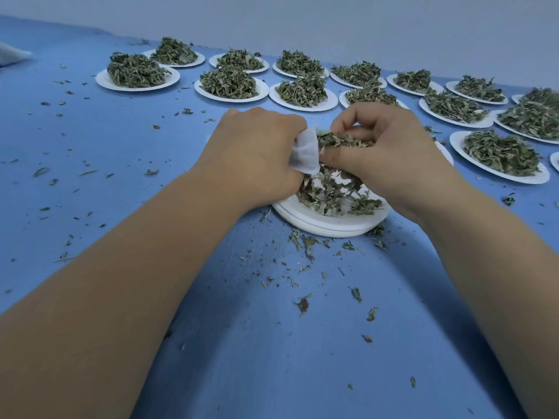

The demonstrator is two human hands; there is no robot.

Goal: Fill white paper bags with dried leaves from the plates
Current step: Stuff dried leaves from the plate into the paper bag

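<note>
While the left hand grips a small white paper bag just above the centre of the frame, its fingers curled round the bag's left side and mostly hidden behind the knuckles, the right hand holds a clump of dried green leaves against the bag's right edge. The right thumb and curled fingers are closed round that clump, and a few leaves touch the bag's upper corner.

Both hands hover directly over a stack of round white paper plates at the centre. A thin scatter of loose leaves lies on the top plate. The stack sits on a blue table surface, with both bare forearms reaching in from the bottom corners.

Across the upper part of the frame, white paper plates heaped with dried leaves stand in two rough rows running from upper left to the right edge, near each other but mostly apart. Small leaf crumbs are strewn over the table, thickest just below the stack. A pale wall runs along the top, and a whitish object, cut off by the frame, lies at the upper left edge.
</note>
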